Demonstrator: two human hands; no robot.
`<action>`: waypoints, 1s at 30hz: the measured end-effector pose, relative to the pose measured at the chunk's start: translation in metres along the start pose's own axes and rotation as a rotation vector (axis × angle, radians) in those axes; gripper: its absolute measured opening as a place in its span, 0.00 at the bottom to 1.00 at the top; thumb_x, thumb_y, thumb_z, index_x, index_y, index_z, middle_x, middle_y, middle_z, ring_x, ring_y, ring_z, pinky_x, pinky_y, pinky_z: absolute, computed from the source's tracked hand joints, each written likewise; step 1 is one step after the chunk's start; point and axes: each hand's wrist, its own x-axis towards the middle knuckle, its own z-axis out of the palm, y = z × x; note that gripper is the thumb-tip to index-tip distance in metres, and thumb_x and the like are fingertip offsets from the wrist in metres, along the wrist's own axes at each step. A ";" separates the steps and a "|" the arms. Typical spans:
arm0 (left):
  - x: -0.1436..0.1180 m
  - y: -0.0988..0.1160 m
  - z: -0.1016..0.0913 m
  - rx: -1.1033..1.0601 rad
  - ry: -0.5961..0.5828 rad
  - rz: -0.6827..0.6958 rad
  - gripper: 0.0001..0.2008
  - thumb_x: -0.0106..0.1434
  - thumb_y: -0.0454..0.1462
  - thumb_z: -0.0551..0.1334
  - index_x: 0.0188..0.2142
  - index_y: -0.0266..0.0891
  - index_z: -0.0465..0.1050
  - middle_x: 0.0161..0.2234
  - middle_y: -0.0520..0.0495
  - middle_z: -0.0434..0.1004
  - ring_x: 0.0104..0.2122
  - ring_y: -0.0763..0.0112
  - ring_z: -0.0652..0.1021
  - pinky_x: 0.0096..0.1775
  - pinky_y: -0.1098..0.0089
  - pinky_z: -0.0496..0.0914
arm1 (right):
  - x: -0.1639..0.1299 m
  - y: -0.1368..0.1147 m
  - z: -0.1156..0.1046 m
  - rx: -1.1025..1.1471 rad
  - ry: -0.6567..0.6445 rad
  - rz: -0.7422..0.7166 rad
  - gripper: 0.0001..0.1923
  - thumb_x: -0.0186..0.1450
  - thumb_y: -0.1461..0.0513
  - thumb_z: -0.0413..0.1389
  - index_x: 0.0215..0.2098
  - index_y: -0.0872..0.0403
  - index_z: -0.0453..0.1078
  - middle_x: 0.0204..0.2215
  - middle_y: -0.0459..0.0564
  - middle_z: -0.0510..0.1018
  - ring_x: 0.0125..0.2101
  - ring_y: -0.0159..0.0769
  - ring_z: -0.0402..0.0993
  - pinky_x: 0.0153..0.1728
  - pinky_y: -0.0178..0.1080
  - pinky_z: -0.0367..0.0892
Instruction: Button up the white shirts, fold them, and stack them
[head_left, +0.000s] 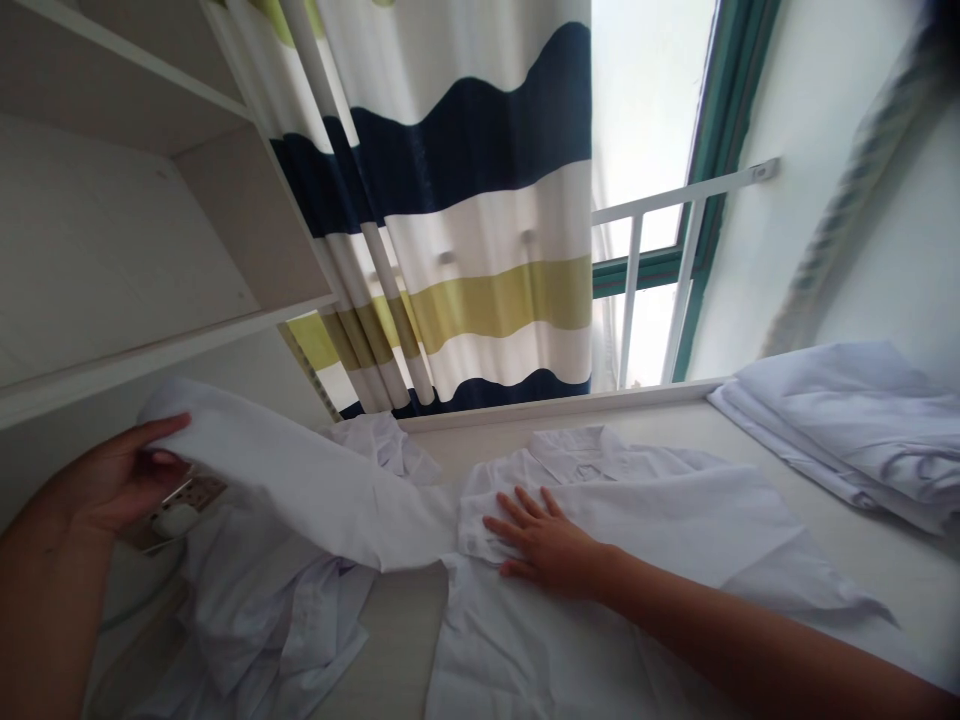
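Note:
A white collared shirt (525,640) lies spread on the pale tabletop, its collar toward the window. One sleeve is laid across the shirt's body. The other sleeve stretches out to the left, with its end raised off the surface. My left hand (142,465) pinches that end between thumb and fingers. Flat on the shirt near the base of the raised sleeve rests my right hand (551,545), its fingers spread and nothing in its grasp.
Crumpled white clothes (255,590) lie at the left, near a power socket (191,500). At the right is a stack of folded white clothes (847,420). An open shelf (135,350) stands upper left. Behind the table hang a striped curtain (472,140) and a white railing (686,195).

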 end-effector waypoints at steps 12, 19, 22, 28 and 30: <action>-0.101 0.076 0.213 -0.248 -0.532 0.087 0.14 0.54 0.31 0.70 0.40 0.33 0.73 0.25 0.52 0.71 0.19 0.79 0.71 0.14 0.82 0.61 | -0.061 -0.011 -0.081 0.755 0.382 0.061 0.31 0.70 0.44 0.51 0.67 0.44 0.59 0.69 0.53 0.60 0.68 0.46 0.55 0.67 0.57 0.52; -0.170 0.060 0.357 -0.188 -0.904 0.064 0.16 0.57 0.34 0.69 0.45 0.41 0.73 0.34 0.46 0.76 0.22 0.74 0.77 0.19 0.76 0.67 | -0.096 -0.010 -0.139 1.300 0.584 -0.010 0.39 0.62 0.53 0.65 0.67 0.45 0.55 0.65 0.55 0.65 0.61 0.46 0.68 0.60 0.54 0.65; -0.201 0.041 0.412 -0.231 -1.087 0.026 0.18 0.57 0.36 0.71 0.47 0.42 0.71 0.37 0.43 0.76 0.27 0.68 0.80 0.26 0.69 0.72 | -0.115 -0.003 -0.148 1.346 0.690 0.036 0.43 0.58 0.57 0.69 0.66 0.46 0.56 0.59 0.54 0.73 0.56 0.46 0.73 0.56 0.50 0.70; -0.245 0.018 0.467 -0.091 -1.284 0.022 0.22 0.61 0.48 0.69 0.51 0.42 0.70 0.39 0.38 0.78 0.33 0.61 0.81 0.27 0.64 0.75 | -0.154 0.048 -0.126 1.325 0.870 0.320 0.33 0.57 0.56 0.69 0.58 0.50 0.67 0.48 0.52 0.80 0.45 0.44 0.79 0.41 0.43 0.77; -0.243 0.009 0.460 -0.018 -1.310 0.140 0.22 0.62 0.51 0.66 0.51 0.42 0.71 0.41 0.36 0.78 0.36 0.59 0.81 0.27 0.66 0.74 | -0.164 0.075 -0.112 1.337 0.922 0.461 0.24 0.58 0.57 0.68 0.51 0.54 0.72 0.42 0.52 0.82 0.39 0.40 0.80 0.37 0.40 0.77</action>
